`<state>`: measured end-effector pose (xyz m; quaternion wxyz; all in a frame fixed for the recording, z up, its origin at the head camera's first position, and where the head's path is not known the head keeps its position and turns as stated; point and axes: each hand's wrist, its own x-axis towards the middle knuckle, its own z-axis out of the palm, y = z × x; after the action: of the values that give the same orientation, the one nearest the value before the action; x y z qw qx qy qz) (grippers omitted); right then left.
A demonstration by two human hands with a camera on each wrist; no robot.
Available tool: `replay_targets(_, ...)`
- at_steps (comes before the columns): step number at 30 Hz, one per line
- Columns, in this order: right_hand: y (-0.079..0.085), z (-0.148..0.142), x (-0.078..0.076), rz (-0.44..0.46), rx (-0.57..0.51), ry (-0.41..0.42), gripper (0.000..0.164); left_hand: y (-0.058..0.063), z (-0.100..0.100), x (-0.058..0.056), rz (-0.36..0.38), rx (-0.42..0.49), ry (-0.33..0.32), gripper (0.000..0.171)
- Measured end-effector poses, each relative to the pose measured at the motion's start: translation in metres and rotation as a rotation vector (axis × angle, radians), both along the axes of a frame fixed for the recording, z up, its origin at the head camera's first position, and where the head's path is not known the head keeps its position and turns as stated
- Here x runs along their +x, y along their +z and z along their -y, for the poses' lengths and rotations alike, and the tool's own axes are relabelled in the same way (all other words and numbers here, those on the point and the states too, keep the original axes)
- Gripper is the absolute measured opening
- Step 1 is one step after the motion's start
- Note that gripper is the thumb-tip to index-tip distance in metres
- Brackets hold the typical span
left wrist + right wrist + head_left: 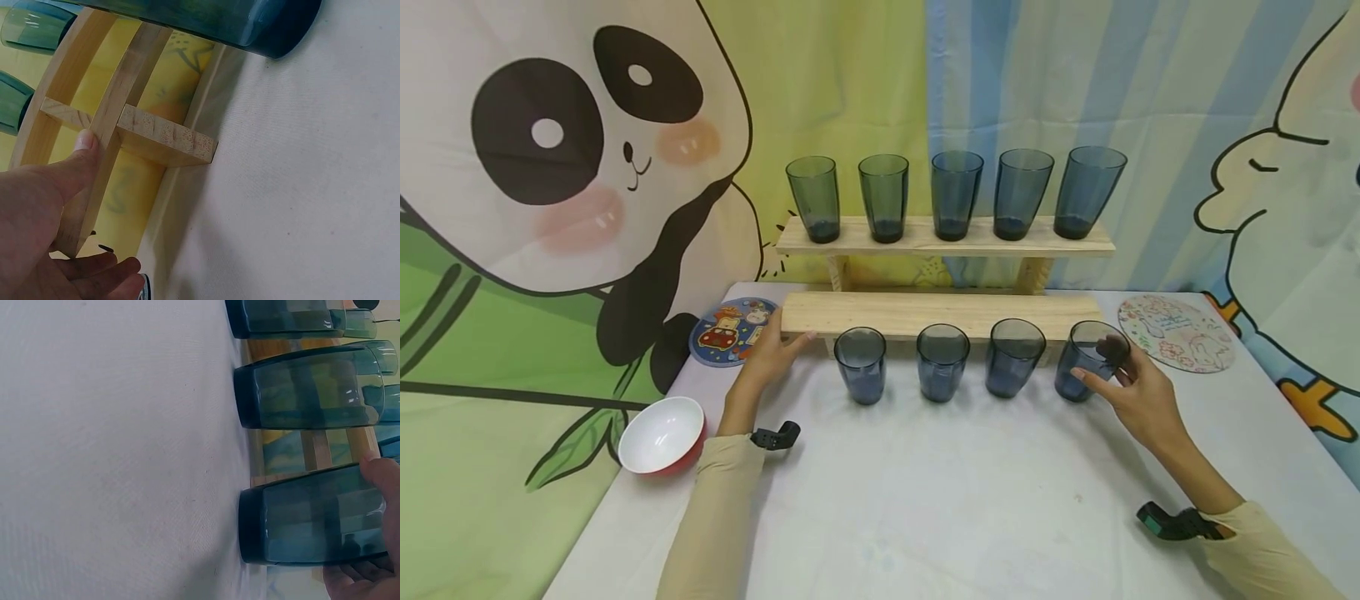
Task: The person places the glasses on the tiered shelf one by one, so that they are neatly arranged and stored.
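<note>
A two-tier wooden shelf (940, 314) stands on the table, with several tinted glasses (951, 200) upright along its upper board. More glasses (942, 367) stand in a row on the cloth before the lower board. My left hand (767, 357) holds the left end of that lower board; in the left wrist view its thumb (86, 142) lies on the wood and its fingers pass round the end. At the right end of the front row, my right hand (1138, 398) grips a glass (1078, 371) from its right side. In the right wrist view this glass (300, 519) stands upright on the cloth.
A white bowl with a red outside (662, 435) sits at the table's left edge. One blue patterned round mat (718, 337) lies left of the shelf, and a pale floral one (1180, 333) right of it. Printed curtains (850, 75) hang behind.
</note>
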<state>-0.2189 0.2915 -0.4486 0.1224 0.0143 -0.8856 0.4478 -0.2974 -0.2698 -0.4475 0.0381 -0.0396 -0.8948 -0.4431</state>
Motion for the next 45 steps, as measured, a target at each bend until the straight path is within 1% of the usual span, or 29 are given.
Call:
replay_targets(4,0.001,-0.001,0.002,-0.006,0.008,-0.004,0.083,-0.002,-0.001,-0.001,-0.003,0.009,-0.004,0.089)
replay_targets(8,0.01,0.0,0.006,-0.008,0.013,-0.003,0.081,-0.003,-0.001,-0.001,-0.004,0.009,-0.003,0.089)
replay_targets(11,0.023,0.002,0.011,-0.011,0.01,-0.009,0.079,-0.003,-0.001,-0.001,0.001,0.003,0.004,0.089)
replay_targets(17,0.058,0.005,0.015,-0.015,0.022,-0.02,0.08,-0.001,0.001,-0.001,0.003,0.003,0.006,0.089)
replay_targets(21,0.078,0.006,0.009,-0.033,0.049,-0.025,0.079,0.001,0.002,0.001,-0.002,0.007,0.004,0.09)
replay_targets(26,0.093,0.003,-0.009,-0.077,0.078,-0.031,0.073,0.0,0.001,0.001,-0.004,0.023,-0.003,0.089)
replay_targets(31,0.096,-0.001,-0.03,-0.076,0.102,-0.044,0.07,-0.001,0.0,0.0,-0.008,0.021,-0.003,0.088)
replay_targets(37,0.09,0.0,-0.054,-0.075,0.114,-0.053,0.068,0.0,0.001,0.002,-0.004,0.015,-0.001,0.089)
replay_targets(41,0.085,0.0,-0.061,-0.059,0.128,-0.063,0.069,-0.001,0.001,0.001,-0.003,0.008,-0.008,0.088)
replay_targets(45,0.083,-0.001,-0.063,-0.048,0.118,-0.067,0.069,-0.001,0.0,0.0,-0.026,0.019,-0.029,0.086)
